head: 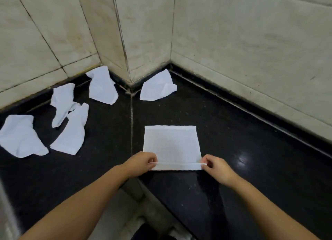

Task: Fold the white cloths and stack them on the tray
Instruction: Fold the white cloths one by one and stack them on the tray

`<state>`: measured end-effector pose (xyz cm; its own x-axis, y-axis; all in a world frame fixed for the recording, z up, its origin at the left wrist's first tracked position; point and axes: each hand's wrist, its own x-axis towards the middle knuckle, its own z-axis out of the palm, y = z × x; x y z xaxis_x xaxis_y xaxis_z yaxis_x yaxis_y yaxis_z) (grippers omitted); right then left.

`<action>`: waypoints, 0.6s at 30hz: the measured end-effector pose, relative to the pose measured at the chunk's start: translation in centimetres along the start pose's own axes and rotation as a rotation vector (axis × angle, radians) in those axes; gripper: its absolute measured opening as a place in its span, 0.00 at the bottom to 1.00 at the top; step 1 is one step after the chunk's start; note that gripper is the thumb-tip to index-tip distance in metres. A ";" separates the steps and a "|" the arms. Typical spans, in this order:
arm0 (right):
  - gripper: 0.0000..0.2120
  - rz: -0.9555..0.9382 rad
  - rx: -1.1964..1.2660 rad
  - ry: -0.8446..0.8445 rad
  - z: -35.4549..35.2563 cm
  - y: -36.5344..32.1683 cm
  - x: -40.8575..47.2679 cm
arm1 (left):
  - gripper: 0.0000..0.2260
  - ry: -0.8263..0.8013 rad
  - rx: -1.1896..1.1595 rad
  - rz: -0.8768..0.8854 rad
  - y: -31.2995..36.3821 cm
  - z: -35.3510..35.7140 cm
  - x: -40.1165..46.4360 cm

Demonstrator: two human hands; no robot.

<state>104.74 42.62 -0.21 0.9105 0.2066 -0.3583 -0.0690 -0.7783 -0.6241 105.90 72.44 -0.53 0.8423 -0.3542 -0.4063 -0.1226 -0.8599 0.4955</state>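
A flat white cloth (171,141) lies spread on the black counter (251,149) in front of me. My left hand (142,161) pinches its near left corner and my right hand (215,167) pinches its near right corner; the near edge is lifted slightly off the counter. Several crumpled white cloths lie further back: one at the far left (20,135), two overlapping beside it (70,133) (62,103), one by the wall corner (102,86), and one right of the corner (157,87). No tray is in view.
Cream tiled walls (251,51) enclose the counter at the back and right, with a protruding corner (125,42) in the middle. The counter's front edge (158,200) runs diagonally below my arms. A pale grout seam (131,117) splits the counter.
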 end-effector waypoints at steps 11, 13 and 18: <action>0.12 0.125 -0.130 0.008 -2.8 -3.2 8.0 | 0.09 0.123 0.015 -0.113 -0.6 -4.4 6.2; 0.12 0.135 -0.248 0.090 -3.1 -4.0 10.6 | 0.14 0.203 0.104 -0.135 -0.7 -5.4 8.1; 0.20 0.243 -0.301 0.104 -2.1 -4.3 14.7 | 0.20 0.187 0.261 -0.239 -2.2 -5.3 11.0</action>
<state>119.29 47.72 -1.34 0.9199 -0.0544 -0.3883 -0.1792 -0.9392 -0.2930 118.22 72.37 -2.03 0.9412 -0.0806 -0.3282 -0.0207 -0.9830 0.1822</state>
